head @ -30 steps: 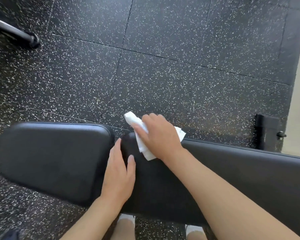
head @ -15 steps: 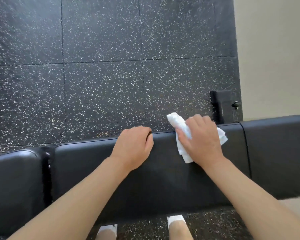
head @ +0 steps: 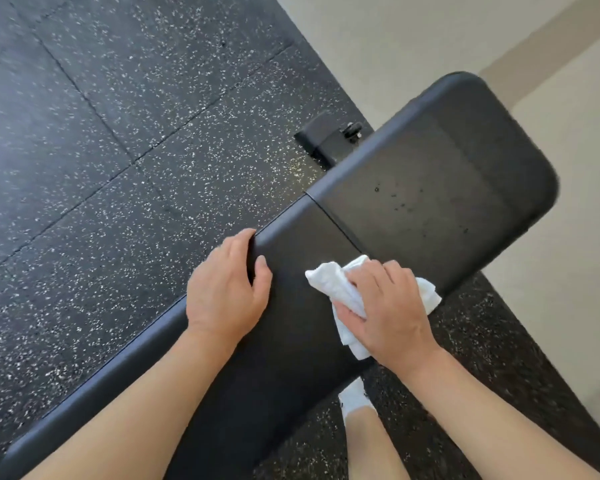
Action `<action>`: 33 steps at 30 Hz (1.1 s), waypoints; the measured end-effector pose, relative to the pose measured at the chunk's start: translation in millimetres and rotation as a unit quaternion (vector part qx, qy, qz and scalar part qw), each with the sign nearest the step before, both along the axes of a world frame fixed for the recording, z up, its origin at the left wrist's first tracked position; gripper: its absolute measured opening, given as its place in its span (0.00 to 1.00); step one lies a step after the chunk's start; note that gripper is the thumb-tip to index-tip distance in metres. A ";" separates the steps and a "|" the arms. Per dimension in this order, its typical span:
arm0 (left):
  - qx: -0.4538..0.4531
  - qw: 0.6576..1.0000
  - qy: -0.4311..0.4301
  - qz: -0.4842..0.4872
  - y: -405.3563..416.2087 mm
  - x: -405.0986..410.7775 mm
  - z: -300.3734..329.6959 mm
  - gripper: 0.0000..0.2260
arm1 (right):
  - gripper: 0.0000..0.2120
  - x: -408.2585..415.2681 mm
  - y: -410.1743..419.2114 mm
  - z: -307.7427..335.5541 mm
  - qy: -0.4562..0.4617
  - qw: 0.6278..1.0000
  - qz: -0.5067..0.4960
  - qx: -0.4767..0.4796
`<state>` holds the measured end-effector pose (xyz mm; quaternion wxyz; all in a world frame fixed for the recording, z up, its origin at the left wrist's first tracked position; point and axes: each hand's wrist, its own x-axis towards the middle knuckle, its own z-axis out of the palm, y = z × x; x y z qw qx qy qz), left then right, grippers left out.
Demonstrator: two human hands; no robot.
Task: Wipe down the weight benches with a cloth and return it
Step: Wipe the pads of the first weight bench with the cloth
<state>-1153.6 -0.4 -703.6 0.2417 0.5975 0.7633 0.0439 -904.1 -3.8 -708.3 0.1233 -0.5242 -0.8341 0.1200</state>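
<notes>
Wiping well means the right hand [head: 388, 306], clutching the white cloth [head: 340, 289] at center frame, sweeps toward the droplets upper right while the left hand [head: 227, 289] grips the bench pad [head: 430, 174] edge.

Black rubber floor tiles [head: 118, 150] flecked with white fill the left of the frame. Plain beige flooring [head: 413, 39] borders them at the upper right, evenly lit.

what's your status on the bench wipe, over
Left hand grips the bench far edge. Right hand holds the white cloth on the pad. Droplets ahead, nothing in the way.
</notes>
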 end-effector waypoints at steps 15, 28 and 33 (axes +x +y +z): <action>0.055 0.951 0.060 -0.299 -9.5 -0.4 1.0 0.30 | 0.17 -33.6 -65.2 3.0 -0.020 0.992 -0.111 0.049; 0.143 0.911 0.054 -0.382 -83.9 -4.1 -14.3 0.31 | 0.12 -126.2 -187.9 -25.5 0.329 0.773 -0.542 0.019; 0.176 0.906 0.054 -0.382 -83.9 -8.1 -23.6 0.31 | 0.14 -155.8 -194.1 -32.0 0.436 0.622 -0.650 0.009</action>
